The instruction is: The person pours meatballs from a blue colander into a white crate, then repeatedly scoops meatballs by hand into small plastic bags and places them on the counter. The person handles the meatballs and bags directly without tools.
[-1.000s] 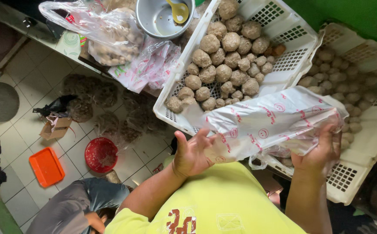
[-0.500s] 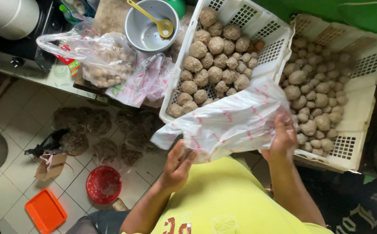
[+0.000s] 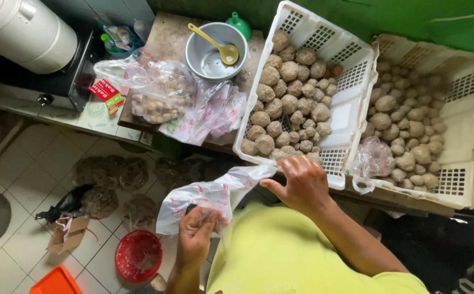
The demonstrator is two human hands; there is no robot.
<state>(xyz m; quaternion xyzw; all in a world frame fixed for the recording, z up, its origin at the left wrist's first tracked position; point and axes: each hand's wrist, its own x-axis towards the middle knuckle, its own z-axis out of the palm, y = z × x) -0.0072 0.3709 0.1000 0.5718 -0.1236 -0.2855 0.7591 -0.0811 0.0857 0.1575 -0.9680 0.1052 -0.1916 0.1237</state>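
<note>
My left hand [image 3: 195,238] pinches the lower end of a white plastic bag with red print [image 3: 209,195]. My right hand [image 3: 301,182] grips the bag's upper end at the near rim of a white slotted basket [image 3: 351,117]. That basket holds several brown meatballs [image 3: 288,103]. The bag hangs stretched between both hands over the floor. A second white basket [image 3: 460,179] on the right also holds meatballs.
A grey metal bowl [image 3: 212,54] with a yellow spoon [image 3: 223,49] stands at the back. A clear bag of small balls [image 3: 152,92] and a pile of printed bags [image 3: 218,111] lie left of the basket. Filled bags [image 3: 120,182], a red bowl [image 3: 138,255] and an orange lid [image 3: 57,282] sit on the tiled floor.
The bag has come down and left, off the baskets, and now hangs narrower between the hands. My right hand moved left to the near basket's rim; my left hand dropped lower.
</note>
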